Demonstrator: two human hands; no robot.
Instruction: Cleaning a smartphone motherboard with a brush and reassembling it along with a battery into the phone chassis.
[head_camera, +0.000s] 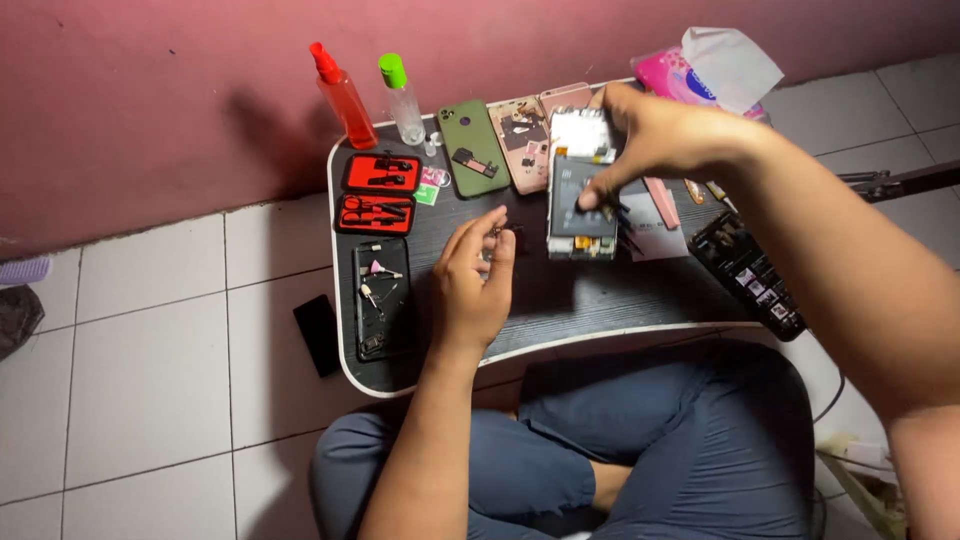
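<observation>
You sat cross-legged on the floor at a low dark table (600, 300), and the opened phone (582, 185) lay near its middle with its long axis running away from you, toward the pink wall (150, 90). Your right hand (655, 135) came at it from the right and from above, fingers bunched on the phone's upper half with the thumb pressed against the dark battery area; it was closed on the phone, clearly the nearer of the two hands. Your left hand (475, 275) rested on the table just to the left of the phone and a little nearer you, fingers loosely curled together; something small and dark sat at its fingertips, but I could not tell whether you were pinching it or only touching it. So the phone lay to the right of and slightly beyond your left hand, with a narrow strip of table between them.

To the left lay a red tool case (378, 190) open in two halves, and below it a black tray of small tools (381, 297). Along the far edge stood a red spray bottle (343, 97) and a clear bottle with a green cap (402, 98), then a green phone back (472, 148) and a pink phone shell (524, 142). A pack of tissues (700, 70) sat at the far right corner, and another dark phone part (747, 270) lay slanted near your right forearm
</observation>
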